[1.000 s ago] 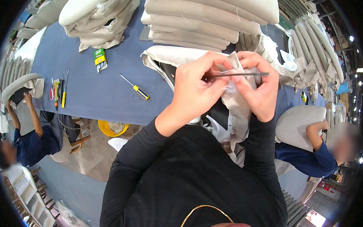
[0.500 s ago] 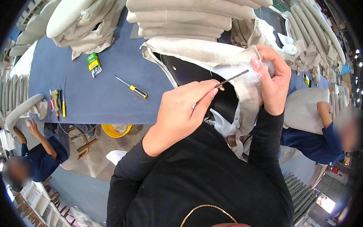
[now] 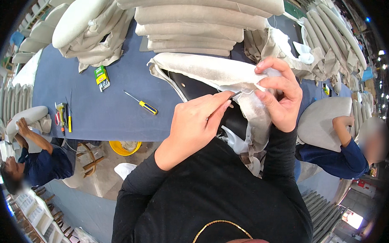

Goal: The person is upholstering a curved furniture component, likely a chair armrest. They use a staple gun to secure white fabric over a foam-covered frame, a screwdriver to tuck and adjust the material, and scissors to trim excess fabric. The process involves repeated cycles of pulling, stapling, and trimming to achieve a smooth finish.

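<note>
A beige fabric-covered chair pad (image 3: 192,63) lies before me with its dark board (image 3: 198,85) exposed and loose cover edges around it. My left hand (image 3: 198,124) is closed around a thin dark metal rod (image 3: 235,95), its tip against the fabric at the pad's right corner. The rod's other end is hidden in my palm. My right hand (image 3: 281,92) pinches the cover fabric (image 3: 257,108) at that same corner, the thumb near the rod's tip. White lining (image 3: 234,140) hangs out below the board.
On the blue table (image 3: 132,76) lie a yellow-handled screwdriver (image 3: 148,107), a green-and-yellow packet (image 3: 101,78) and several tools at left. Stacked beige pads (image 3: 198,19) stand at the back. A yellow bucket (image 3: 125,152) sits below the edge. Co-workers hold pads at left (image 3: 47,153) and right (image 3: 335,152).
The rod's tip has moved down and left and is now mostly covered by fabric. My right fingers have shifted their hold on the corner, and the pad is turned slightly.
</note>
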Demonstrator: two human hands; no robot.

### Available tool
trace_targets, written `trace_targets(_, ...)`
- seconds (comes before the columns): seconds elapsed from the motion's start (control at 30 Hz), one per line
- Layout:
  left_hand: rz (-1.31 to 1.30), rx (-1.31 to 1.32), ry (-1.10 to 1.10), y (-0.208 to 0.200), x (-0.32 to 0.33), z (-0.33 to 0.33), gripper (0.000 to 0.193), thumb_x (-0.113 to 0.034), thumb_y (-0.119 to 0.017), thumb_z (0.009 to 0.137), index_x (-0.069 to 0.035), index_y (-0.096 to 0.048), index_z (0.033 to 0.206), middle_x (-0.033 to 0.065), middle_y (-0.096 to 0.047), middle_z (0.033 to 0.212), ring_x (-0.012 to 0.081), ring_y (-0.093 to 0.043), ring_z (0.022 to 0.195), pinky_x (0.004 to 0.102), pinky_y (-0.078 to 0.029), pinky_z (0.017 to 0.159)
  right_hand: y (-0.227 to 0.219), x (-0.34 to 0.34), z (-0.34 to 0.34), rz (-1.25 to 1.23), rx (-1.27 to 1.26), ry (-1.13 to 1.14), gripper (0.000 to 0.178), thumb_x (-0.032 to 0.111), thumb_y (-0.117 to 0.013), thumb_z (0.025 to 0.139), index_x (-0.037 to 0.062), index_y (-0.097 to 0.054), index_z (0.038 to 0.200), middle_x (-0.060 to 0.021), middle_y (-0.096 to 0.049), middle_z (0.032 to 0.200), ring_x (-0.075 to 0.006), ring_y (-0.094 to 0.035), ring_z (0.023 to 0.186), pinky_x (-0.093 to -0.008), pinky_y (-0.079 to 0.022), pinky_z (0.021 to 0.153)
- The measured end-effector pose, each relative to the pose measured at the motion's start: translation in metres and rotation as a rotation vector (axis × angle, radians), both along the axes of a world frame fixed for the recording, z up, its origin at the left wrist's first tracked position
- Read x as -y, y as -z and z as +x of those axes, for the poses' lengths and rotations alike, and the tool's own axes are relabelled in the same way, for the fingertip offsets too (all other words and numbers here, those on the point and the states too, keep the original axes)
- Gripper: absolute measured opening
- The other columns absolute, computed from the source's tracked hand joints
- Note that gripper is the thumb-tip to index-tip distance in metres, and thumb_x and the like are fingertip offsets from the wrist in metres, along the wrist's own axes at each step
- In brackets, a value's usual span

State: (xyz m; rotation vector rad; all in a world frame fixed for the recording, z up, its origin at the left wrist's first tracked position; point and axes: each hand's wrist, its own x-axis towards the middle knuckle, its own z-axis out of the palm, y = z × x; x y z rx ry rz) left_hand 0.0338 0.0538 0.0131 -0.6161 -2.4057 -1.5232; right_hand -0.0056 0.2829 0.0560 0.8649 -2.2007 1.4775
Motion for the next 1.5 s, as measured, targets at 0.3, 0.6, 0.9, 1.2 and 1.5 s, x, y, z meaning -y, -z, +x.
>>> trace_targets(0.3, 0.062, 0.040, 0.039, -0.009, 0.011, 0.004, 0.016, -0.003, -0.071, 0.098, 0.001, -0.078, 0.112, 0.0144, -0.078, 0.089, 0.0271, -0.073, 0.071, 0.0337, -0.054, 0.064, 0.004, -0.003, -0.001, -0.053, 0.117, 0.193, 0.014, 0.001, -0.074, 0.088, 0.0010, -0.076, 0.102, -0.0165, -0.074, 0.124, -0.0250, -0.071, 0.111, -0.0363, -0.052, 0.101)
trace_targets(0.6, 0.038, 0.077, 0.042, -0.015, 0.006, 0.009, 0.016, -0.002, -0.071, 0.098, 0.002, -0.078, 0.111, 0.0164, -0.078, 0.092, 0.0283, -0.072, 0.072, 0.0329, -0.055, 0.067, 0.000, 0.001, 0.007, -0.033, 0.081, 0.146, 0.011, 0.003, -0.077, 0.088, 0.0007, -0.078, 0.099, -0.0167, -0.073, 0.126, -0.0264, -0.072, 0.112, -0.0368, -0.053, 0.100)
trace_targets(0.9, -0.004, 0.053, 0.046, -0.023, 0.006, 0.011, 0.015, -0.001, -0.071, 0.097, 0.002, -0.077, 0.110, 0.0170, -0.074, 0.086, 0.0303, -0.070, 0.070, 0.0357, -0.053, 0.065, 0.002, -0.010, 0.009, -0.014, 0.002, -0.090, 0.029, 0.005, -0.085, 0.079, 0.0020, -0.078, 0.107, -0.0200, -0.070, 0.136, -0.0318, -0.070, 0.120, -0.0419, -0.052, 0.106)
trace_targets(1.2, -0.169, 0.033, 0.077, -0.044, 0.032, 0.025, 0.021, -0.001, -0.072, 0.094, -0.002, -0.074, 0.114, 0.0140, -0.071, 0.085, 0.0331, -0.068, 0.071, 0.0392, -0.053, 0.063, 0.014, -0.003, 0.012, -0.096, 0.511, -0.237, 0.087, 0.018, -0.089, 0.058, 0.0033, -0.062, 0.139, -0.0233, -0.061, 0.150, -0.0335, -0.055, 0.144, -0.0454, -0.040, 0.120)
trace_targets(1.5, -0.223, 0.051, 0.132, -0.061, 0.041, 0.034, 0.023, 0.002, -0.075, 0.089, 0.000, -0.073, 0.112, 0.0130, -0.067, 0.079, 0.0319, -0.067, 0.067, 0.0384, -0.050, 0.059, 0.011, 0.008, 0.028, -0.066, 0.439, -0.262, 0.077, 0.016, -0.092, 0.061, 0.0039, -0.066, 0.133, -0.0233, -0.063, 0.148, -0.0368, -0.055, 0.145, -0.0476, -0.039, 0.120)
